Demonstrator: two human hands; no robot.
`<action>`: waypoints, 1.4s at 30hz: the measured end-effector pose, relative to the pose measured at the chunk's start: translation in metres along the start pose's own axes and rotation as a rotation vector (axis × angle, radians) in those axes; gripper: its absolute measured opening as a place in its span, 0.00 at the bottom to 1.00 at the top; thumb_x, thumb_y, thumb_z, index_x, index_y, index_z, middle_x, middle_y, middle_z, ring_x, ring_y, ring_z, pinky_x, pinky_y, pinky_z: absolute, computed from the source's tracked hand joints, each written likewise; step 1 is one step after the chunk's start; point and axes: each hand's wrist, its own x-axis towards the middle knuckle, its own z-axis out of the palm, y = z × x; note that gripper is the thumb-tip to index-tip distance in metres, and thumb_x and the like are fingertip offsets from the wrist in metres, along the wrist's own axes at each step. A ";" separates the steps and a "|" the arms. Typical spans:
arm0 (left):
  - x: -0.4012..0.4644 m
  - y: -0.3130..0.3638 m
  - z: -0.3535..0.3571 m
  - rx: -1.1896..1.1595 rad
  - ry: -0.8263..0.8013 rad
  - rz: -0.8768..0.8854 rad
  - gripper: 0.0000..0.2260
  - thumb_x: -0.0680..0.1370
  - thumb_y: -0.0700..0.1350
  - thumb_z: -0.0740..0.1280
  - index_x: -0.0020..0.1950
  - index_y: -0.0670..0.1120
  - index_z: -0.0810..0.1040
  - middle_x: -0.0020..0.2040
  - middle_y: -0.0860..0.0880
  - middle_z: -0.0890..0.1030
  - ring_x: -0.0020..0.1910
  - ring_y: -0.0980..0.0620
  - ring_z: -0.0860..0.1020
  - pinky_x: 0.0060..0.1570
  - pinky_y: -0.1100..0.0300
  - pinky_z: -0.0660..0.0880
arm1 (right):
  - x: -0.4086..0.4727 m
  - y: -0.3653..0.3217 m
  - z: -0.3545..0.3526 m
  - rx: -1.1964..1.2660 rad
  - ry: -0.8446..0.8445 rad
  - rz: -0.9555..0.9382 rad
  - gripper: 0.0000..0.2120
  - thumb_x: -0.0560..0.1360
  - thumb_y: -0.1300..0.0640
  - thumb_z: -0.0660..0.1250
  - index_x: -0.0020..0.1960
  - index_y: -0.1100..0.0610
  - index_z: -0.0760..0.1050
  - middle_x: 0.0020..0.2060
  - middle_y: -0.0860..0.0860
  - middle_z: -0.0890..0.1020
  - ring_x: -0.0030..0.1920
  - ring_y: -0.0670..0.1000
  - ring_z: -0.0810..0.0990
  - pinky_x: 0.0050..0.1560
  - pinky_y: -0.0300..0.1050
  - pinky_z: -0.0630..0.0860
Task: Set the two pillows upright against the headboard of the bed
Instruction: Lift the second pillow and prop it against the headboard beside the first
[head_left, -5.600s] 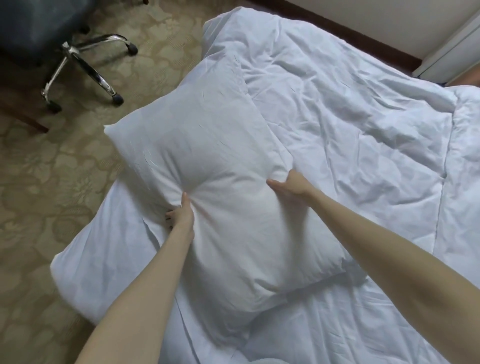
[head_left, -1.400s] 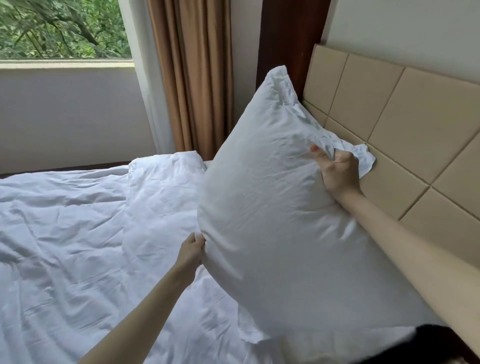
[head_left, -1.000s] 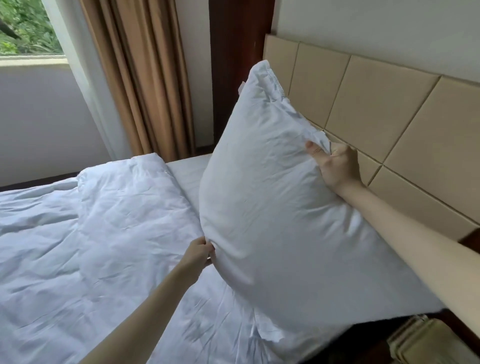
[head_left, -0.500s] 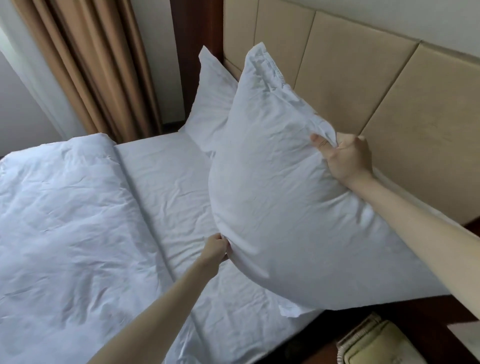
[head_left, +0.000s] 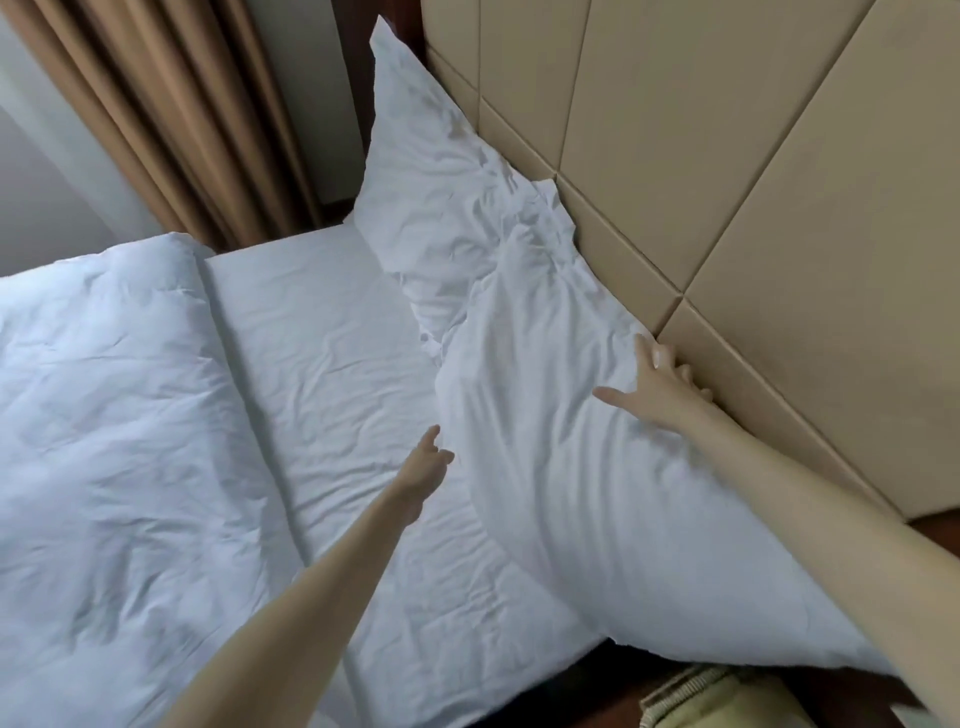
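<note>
Leaning the near pillow (head_left: 597, 493) against the headboard (head_left: 727, 156), I have my right hand (head_left: 660, 387) spread open on its upper edge, fingers tucked between the pillow and the tan panels, gripping nothing. My left hand (head_left: 426, 460) is open too, just beside the pillow's lower left edge and, as far as I can tell, not holding it. The far pillow (head_left: 436, 171) stands against the headboard beyond, its near edge overlapped by this one. The near pillow looks slumped, its right corner hanging past the mattress (head_left: 322, 332) edge. To do this well, I should nudge the base leftward onto the bed with my left hand while pressing the top back so it sits evenly. The duvet (head_left: 104, 415) lies folded back at left, well apart.
</note>
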 end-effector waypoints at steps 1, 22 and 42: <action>0.001 0.000 -0.002 -0.009 0.012 -0.004 0.27 0.79 0.41 0.57 0.77 0.53 0.56 0.75 0.46 0.65 0.70 0.46 0.67 0.67 0.49 0.63 | 0.003 0.003 0.009 -0.068 -0.031 0.015 0.52 0.65 0.24 0.58 0.76 0.46 0.36 0.76 0.53 0.48 0.71 0.62 0.57 0.63 0.65 0.63; -0.005 -0.002 -0.019 -0.249 0.311 0.118 0.13 0.78 0.38 0.55 0.58 0.46 0.74 0.55 0.47 0.78 0.46 0.51 0.77 0.53 0.55 0.70 | 0.026 -0.005 0.028 0.379 0.197 -0.086 0.21 0.69 0.48 0.73 0.55 0.57 0.71 0.55 0.57 0.80 0.54 0.62 0.78 0.51 0.55 0.75; -0.010 0.042 -0.073 -0.335 0.363 0.279 0.13 0.77 0.37 0.55 0.56 0.46 0.74 0.53 0.47 0.79 0.43 0.53 0.78 0.48 0.57 0.71 | -0.015 -0.076 -0.118 0.456 0.556 -0.421 0.14 0.71 0.52 0.72 0.36 0.52 0.67 0.33 0.50 0.77 0.39 0.55 0.75 0.37 0.45 0.65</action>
